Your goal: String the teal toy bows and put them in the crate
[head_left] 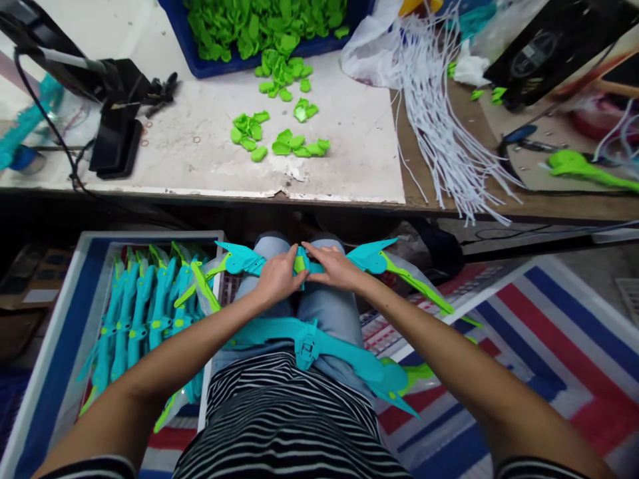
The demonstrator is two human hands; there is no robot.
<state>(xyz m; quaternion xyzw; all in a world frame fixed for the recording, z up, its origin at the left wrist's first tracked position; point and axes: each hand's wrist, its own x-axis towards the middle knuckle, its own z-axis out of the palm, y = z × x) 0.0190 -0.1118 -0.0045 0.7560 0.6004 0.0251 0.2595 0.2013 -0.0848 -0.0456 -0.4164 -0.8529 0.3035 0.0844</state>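
A turquoise toy bow (372,259) with lime-green end pieces lies across my knees. My left hand (281,271) is closed round it just left of its middle. My right hand (333,266) grips it just right of the middle. Between my hands a small green plastic piece (299,263) sits on the bow's centre, with fingers of both hands beside it. Nearer my body, a second turquoise bow (344,346) rests on my lap, its middle bare of any green piece. Neither hand touches that one.
Several similar bows (142,299) stand in a white-rimmed crate (150,234) on the left. On the table (200,169) ahead lie loose green pieces (299,143), a blue bin (214,70) full of them, and white cords (439,126). A striped sheet (564,332) covers the right side.
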